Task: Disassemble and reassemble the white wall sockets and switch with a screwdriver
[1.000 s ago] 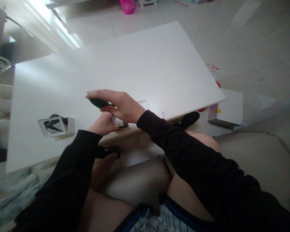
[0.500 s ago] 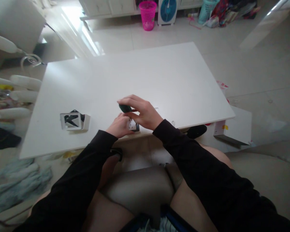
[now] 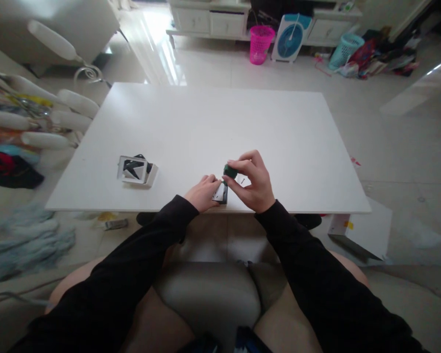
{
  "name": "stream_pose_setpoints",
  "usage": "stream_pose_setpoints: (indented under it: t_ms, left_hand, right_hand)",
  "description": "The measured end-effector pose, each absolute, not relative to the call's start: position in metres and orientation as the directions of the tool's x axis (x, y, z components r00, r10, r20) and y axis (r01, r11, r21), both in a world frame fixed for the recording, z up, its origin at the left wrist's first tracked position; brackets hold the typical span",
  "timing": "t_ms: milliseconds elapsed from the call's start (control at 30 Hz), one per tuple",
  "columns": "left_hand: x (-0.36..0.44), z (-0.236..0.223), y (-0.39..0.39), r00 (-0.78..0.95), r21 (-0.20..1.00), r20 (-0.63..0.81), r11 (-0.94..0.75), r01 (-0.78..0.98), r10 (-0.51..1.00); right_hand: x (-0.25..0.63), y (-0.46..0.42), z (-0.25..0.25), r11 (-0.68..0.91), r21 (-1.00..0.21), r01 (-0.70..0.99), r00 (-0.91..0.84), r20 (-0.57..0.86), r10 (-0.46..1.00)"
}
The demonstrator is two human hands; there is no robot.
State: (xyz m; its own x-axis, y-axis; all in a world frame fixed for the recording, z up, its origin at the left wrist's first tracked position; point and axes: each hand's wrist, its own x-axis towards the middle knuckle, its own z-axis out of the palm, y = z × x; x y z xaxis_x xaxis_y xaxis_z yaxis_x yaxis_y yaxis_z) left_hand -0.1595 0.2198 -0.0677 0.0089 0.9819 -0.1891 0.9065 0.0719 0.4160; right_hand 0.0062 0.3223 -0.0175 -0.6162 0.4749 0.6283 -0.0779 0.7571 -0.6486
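Observation:
Near the front edge of the white table [image 3: 275, 142], my left hand [image 3: 203, 193] is closed on a white wall socket [image 3: 217, 193] with small dark slots and a dark side. The socket rests on the tabletop, partly covered by my fingers. My right hand [image 3: 255, 181] pinches a screwdriver by its dark green handle [image 3: 230, 171], just above the socket. The screwdriver's tip is too small to make out, so I cannot tell whether it touches a screw. A small loose screw [image 3: 243, 181] lies just behind the right fingers.
Stacked white frames and boxes [image 3: 151, 175] with black parts sit on the table's left side. A curled metal lamp with white arms [image 3: 77, 102] stands at the left edge. Beyond the table are a pink basket [image 3: 260, 46] and a blue fan [image 3: 289, 39].
My head view has shifted, so the table appears level. The screwdriver handle has gone from lying tilted in my right hand to standing more upright over the socket. My left hand keeps its hold.

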Motion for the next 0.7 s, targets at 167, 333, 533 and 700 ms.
stream_pose_setpoints:
  t_ms: [167, 333, 533, 700]
  left_hand:
    - [-0.1563, -0.0672, 0.2195, -0.011, 0.374, -0.211, 0.091, 0.923, 0.977]
    - [-0.1540, -0.0710, 0.2185, -0.014, 0.345, -0.185, 0.078, 0.935, 0.983]
    - [-0.1555, -0.0750, 0.2192, -0.008, 0.329, -0.159, 0.061, 0.942, 0.987]
    - [-0.1551, -0.0721, 0.2211, -0.024, 0.327, -0.188, 0.085, 0.941, 0.982]
  right_hand:
    - [0.0026, 0.3199, -0.0156, 0.796, -0.589, -0.139, -0.552, 0.713, 0.432]
    - [0.0007, 0.3159, -0.0163, 0.740, -0.648, -0.179, -0.609, 0.664, 0.434]
    - [-0.0003, 0.3160, -0.0136, 0.838, -0.539, -0.083, -0.524, 0.739, 0.424]
    - [-0.0012, 0.3145, -0.0153, 0.759, -0.633, -0.151, -0.592, 0.673, 0.444]
